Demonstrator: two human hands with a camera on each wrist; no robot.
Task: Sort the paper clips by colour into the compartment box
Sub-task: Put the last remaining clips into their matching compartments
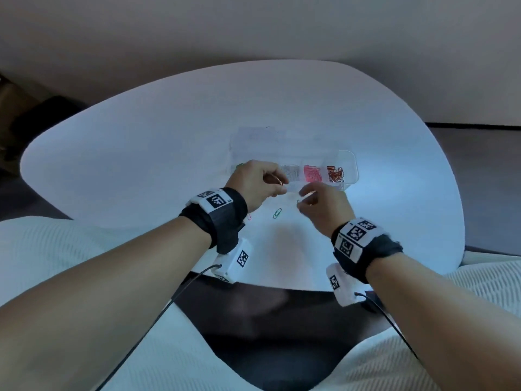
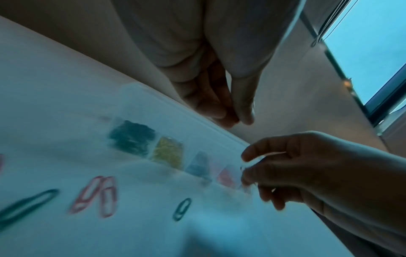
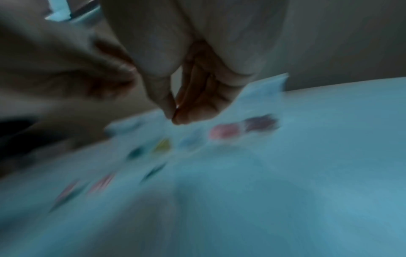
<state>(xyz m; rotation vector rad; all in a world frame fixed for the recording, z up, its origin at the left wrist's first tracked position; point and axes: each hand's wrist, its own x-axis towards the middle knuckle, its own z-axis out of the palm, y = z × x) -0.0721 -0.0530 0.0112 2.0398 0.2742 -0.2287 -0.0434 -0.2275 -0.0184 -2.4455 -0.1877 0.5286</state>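
The clear compartment box (image 1: pixel 349 162) lies on the white table, holding green (image 2: pixel 131 135), yellow (image 2: pixel 168 153), blue (image 2: pixel 198 165), pink (image 1: pixel 313 174) and red clips (image 1: pixel 335 174) in separate cells. My left hand (image 1: pixel 280 183) hovers over the box's near edge and pinches a small reddish clip (image 1: pixel 279 182). Just right of it, my right hand (image 1: pixel 301 201) pinches a small dark clip (image 1: pixel 298 201) above the table. The right wrist view is blurred and shows only pinched fingertips (image 3: pixel 169 114). Loose on the table are a green clip (image 1: pixel 277 213), pink clips (image 2: pixel 96 194) and a dark green clip (image 2: pixel 182 209).
The round white table (image 1: pixel 141 153) has bare surface to the left of and behind the box. Its near edge (image 1: pixel 282 287) lies just below my wrists, with white ribbed cushions (image 1: pixel 42 249) on both sides. A window (image 2: pixel 369 43) shows in the left wrist view.
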